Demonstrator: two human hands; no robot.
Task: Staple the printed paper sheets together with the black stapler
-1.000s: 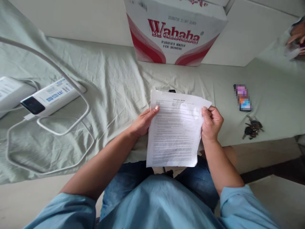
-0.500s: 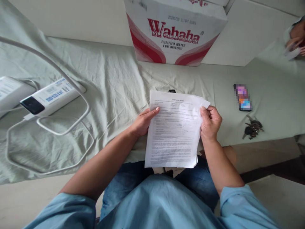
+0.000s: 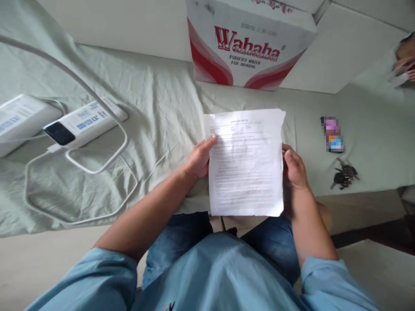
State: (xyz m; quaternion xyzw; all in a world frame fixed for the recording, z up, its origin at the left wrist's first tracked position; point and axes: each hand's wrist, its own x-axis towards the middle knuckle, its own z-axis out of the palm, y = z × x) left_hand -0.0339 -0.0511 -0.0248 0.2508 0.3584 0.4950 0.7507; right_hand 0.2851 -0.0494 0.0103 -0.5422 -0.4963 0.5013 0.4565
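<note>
A printed white paper sheet (image 3: 246, 164) is held upright in front of me over the edge of a bed covered with a pale green sheet (image 3: 162, 112). My left hand (image 3: 201, 157) pinches its left edge with the thumb on the front. My right hand (image 3: 293, 168) grips the right edge, its fingers partly hidden behind the paper. My knees in blue jeans show just below the page.
A red and white Wahaha water carton (image 3: 249, 43) stands behind the paper. Two white power banks (image 3: 82, 125) with looping white cables (image 3: 97, 160) lie at left. A small colourful item (image 3: 331, 134) and a bunch of keys (image 3: 345, 175) lie at right. Another person's hand (image 3: 405, 60) shows at the far right.
The paper has been lifted and straightened, its top edge now higher and flatter. My right hand has slipped from the front top corner to behind the right edge. The view shifted slightly.
</note>
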